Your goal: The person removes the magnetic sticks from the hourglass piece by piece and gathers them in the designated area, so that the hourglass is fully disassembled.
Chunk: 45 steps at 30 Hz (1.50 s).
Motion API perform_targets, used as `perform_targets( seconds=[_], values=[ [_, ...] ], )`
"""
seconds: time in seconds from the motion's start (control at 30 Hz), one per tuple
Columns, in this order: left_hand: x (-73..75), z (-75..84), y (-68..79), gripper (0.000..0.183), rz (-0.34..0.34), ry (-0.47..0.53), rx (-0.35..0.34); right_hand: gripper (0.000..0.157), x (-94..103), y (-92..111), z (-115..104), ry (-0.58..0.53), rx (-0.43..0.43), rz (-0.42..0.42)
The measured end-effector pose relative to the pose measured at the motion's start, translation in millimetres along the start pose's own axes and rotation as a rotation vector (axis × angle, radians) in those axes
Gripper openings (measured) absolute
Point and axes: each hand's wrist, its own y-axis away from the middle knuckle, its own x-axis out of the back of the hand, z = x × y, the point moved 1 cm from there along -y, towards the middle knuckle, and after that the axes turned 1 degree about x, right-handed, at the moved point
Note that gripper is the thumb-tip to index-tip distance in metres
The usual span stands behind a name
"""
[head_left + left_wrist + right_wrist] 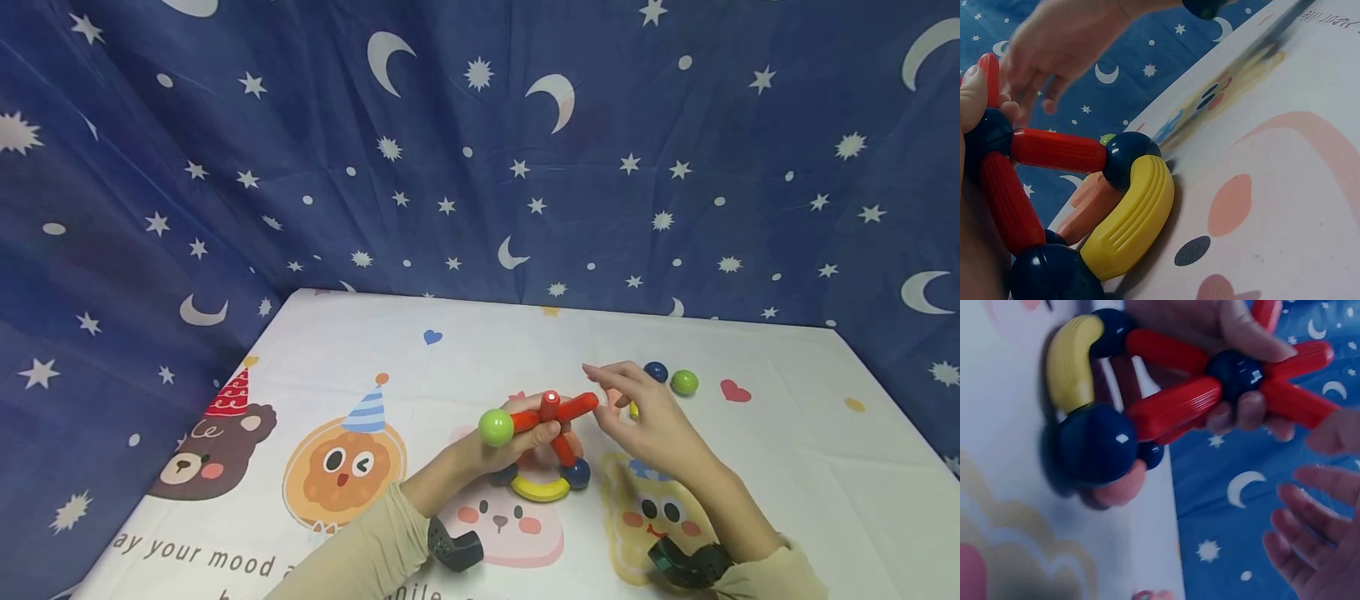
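My left hand (517,443) grips a toy frame of rods and balls by the navy hub ball (1232,375). Several red rods (579,406) stick out from that hub, and a light green ball (496,427) caps the one pointing left. Lower down, a yellow curved rod (1135,219) joins two navy balls (577,473) close over the tablecloth, with orange pieces (1091,209) behind it. My right hand (652,417) is held with fingers spread and loosely bent, its thumb right at the end of one red rod in the right wrist view.
Beyond my right hand a loose navy ball (656,372) and a green ball (684,382) lie on the table. A small yellow piece (633,411) shows partly behind that hand. The white tablecloth (360,333) has cartoon prints, and a blue starry curtain (450,125) hangs behind.
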Motion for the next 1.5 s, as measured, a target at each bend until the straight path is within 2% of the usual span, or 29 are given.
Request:
perform_targets(
  seconds=[0.13,0.2,0.33,0.43,0.63,0.77,1.03,1.13,1.33,1.5],
  values=[
    [0.6,0.5,1.6,0.046,0.022,-0.028,0.071,0.05,2.9,3.0,-12.0,-0.058,0.073,-0.029],
    [0.7,0.0,2.2,0.041,0.032,-0.038,0.083,0.048,1.3,3.9,-15.7,-0.047,0.105,-0.013],
    [0.1,0.5,2.3,0.04,0.057,-0.069,0.058,0.043,-1.7,3.9,-19.4,0.027,0.141,0.045],
    [0.3,1.6,2.7,0.048,0.079,-0.102,0.08,0.042,-1.9,3.4,-20.7,0.08,0.137,0.087],
    [0.5,3.9,2.4,0.037,0.067,-0.103,0.093,0.037,-2.9,3.2,-22.2,0.075,0.09,0.137],
    [0.4,4.5,2.0,0.035,0.063,-0.094,0.104,0.034,-4.2,3.6,-21.7,0.048,0.066,0.152],
    [-0.1,2.2,1.8,0.051,0.073,-0.086,0.106,0.03,-5.9,4.3,-20.0,0.007,0.112,0.182],
    [-0.3,2.5,2.0,0.047,0.075,-0.091,0.094,0.029,-6.1,4.1,-20.0,-0.001,0.122,0.17],
    [0.0,3.6,3.2,0.043,0.075,-0.088,0.063,0.03,-5.2,3.6,-22.4,-0.03,0.134,0.073],
    [0.1,1.5,2.5,0.046,0.045,-0.063,0.049,0.029,-0.1,4.1,-22.5,0.001,0.111,0.08]
  ],
)
